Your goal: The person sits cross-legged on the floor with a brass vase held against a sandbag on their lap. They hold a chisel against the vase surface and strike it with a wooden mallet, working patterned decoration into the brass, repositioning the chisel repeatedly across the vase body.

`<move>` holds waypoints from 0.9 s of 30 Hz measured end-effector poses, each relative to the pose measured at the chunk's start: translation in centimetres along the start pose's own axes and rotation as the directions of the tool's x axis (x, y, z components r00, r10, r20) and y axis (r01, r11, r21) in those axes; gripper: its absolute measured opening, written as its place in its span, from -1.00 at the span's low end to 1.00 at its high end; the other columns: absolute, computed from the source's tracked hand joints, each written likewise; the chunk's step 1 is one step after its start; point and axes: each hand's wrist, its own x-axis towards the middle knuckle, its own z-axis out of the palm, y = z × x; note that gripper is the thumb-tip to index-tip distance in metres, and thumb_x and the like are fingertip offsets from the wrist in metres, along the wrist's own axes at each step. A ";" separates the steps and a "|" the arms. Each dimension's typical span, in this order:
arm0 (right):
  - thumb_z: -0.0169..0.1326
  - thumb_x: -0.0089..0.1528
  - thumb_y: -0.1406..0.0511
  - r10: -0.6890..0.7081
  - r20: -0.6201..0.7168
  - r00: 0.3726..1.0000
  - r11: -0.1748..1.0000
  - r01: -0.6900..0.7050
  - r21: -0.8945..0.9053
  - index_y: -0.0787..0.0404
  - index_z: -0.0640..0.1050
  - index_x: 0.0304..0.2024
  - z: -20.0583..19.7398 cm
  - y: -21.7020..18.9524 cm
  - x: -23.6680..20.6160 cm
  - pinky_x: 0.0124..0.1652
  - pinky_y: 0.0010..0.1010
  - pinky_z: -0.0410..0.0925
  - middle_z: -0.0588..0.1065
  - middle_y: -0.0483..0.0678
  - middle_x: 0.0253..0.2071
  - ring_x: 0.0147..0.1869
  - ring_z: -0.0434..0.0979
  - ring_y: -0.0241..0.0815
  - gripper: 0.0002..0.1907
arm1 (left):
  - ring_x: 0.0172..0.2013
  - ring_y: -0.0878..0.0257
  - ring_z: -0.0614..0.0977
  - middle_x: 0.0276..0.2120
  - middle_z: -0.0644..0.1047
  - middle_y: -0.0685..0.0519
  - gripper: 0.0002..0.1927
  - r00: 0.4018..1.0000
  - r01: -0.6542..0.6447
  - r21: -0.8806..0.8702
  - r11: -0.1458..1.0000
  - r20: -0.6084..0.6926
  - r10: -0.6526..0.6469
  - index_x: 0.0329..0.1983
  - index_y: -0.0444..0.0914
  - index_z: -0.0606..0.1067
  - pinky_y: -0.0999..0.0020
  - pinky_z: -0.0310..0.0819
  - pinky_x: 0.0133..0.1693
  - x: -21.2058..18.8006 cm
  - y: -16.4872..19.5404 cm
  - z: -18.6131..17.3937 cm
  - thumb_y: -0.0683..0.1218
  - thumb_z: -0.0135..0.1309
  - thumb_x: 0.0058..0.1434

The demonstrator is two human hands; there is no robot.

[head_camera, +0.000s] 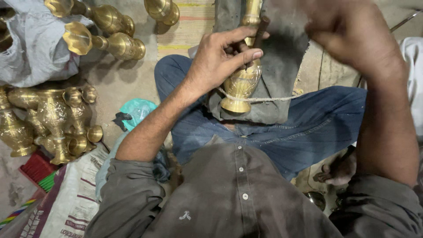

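Dusty workshop floor (123, 83), brass vase (243, 79) lying lengthwise on lap cloth (282, 57), base toward the person, left hand (220, 55) gripping a chisel (261, 30) against it, right hand (352, 31) blurred, grip unclear, more vases (57, 119) at left.

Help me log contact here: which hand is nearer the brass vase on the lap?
Left. The left hand rests on the brass vase, pinching a dark rod against its neck. The right hand is raised, blurred, up and to the right, apart from it.

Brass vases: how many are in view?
About 9: one on the lap under the left hand, three lying at the top, roughly five heaped at the left. Others may be hidden in that heap.
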 end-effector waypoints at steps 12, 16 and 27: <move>0.29 0.44 0.41 -0.026 -0.034 0.999 0.993 0.029 0.114 0.35 0.48 -0.26 0.6 1.0 -0.4 -0.25 -0.32 0.41 0.51 0.12 -0.34 -0.27 0.56 -0.09 -0.75 | -0.34 0.51 0.65 -0.33 0.65 0.16 -0.60 1.000 0.027 -0.129 0.991 -0.011 -0.029 0.26 -0.26 0.54 0.53 0.61 -0.27 -0.2 0.1 0.0 -0.01 0.23 0.43; 0.29 0.31 0.47 -0.234 -0.100 0.967 0.962 0.215 -0.167 0.34 0.61 -0.10 0.8 1.5 -0.2 -0.24 -0.35 0.47 0.57 0.06 -0.33 -0.25 0.63 -0.11 -0.86 | -0.38 0.49 0.62 -0.43 0.62 0.16 -0.64 0.999 0.015 0.039 0.999 -0.031 -0.014 0.18 -0.25 0.58 0.50 0.55 -0.32 0.0 -0.1 -0.1 -0.02 0.29 0.40; 0.36 0.34 0.39 -0.108 -0.027 0.994 0.994 0.109 0.024 0.33 0.50 -0.17 0.0 0.2 -0.1 -0.25 -0.26 0.47 0.51 0.10 -0.34 -0.29 0.59 -0.06 -0.76 | -0.31 0.52 0.69 -0.33 0.67 0.18 -0.64 1.000 0.005 -0.016 1.000 -0.002 -0.005 0.23 -0.16 0.57 0.53 0.65 -0.26 -0.2 -0.5 0.0 0.01 0.26 0.43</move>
